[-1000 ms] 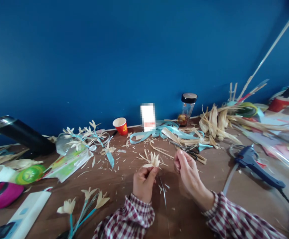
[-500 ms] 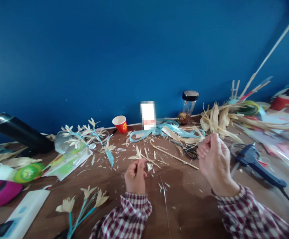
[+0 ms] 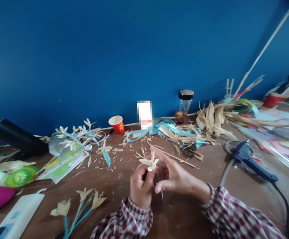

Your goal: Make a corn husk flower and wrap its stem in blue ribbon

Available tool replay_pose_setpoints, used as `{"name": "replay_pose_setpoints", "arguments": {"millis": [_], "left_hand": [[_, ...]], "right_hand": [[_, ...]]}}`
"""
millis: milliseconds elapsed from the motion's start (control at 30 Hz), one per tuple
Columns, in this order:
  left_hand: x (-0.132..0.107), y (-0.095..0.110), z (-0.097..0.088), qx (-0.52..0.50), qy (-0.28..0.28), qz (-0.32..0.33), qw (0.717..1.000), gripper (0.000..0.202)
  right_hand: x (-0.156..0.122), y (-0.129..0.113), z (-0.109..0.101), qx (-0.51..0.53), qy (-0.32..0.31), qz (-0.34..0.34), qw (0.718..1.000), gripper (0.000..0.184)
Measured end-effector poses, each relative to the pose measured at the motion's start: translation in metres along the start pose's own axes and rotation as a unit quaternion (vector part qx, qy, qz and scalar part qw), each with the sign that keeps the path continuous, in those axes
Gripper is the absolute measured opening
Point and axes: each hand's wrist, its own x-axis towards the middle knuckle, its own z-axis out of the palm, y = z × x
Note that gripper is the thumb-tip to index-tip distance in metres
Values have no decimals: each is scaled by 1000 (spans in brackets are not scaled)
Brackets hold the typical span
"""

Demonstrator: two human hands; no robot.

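My left hand is closed around the base of a small pale corn-husk flower, held up just above the brown table. My right hand has come in beside it, fingers pinched at the flower's stem just under the petals; a thin wire hangs down between the hands. Both sleeves are red-and-white plaid. Husk scraps are scattered on the table beyond the hands.
Black scissors and light-blue ribbon lie behind the hands. A blue glue gun with its cord sits right. Dried husks, a jar, a red cup stand at the wall. Finished flowers lie front left.
My right hand, which had swung out to the right near the scissors, has come back left to the flower. My left hand raised the flower slightly and turned it upright.
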Motion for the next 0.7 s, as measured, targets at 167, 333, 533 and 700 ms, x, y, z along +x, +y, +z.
{"name": "replay_pose_setpoints", "arguments": {"millis": [167, 333, 533, 700], "left_hand": [[14, -10, -5, -50, 95, -78, 991, 26], [27, -25, -7, -134, 137, -149, 970, 35], [24, -26, -5, -100, 147, -133, 975, 40], [22, -27, -4, -92, 128, -138, 978, 40]], "right_hand": [[-2, 0, -2, -61, -1, -14, 998, 30], [1, -16, -46, 149, 258, -88, 951, 39], [-4, -12, -102, -158, 326, -13, 932, 28], [-25, -30, -100, -558, 109, 65, 820, 42]]}}
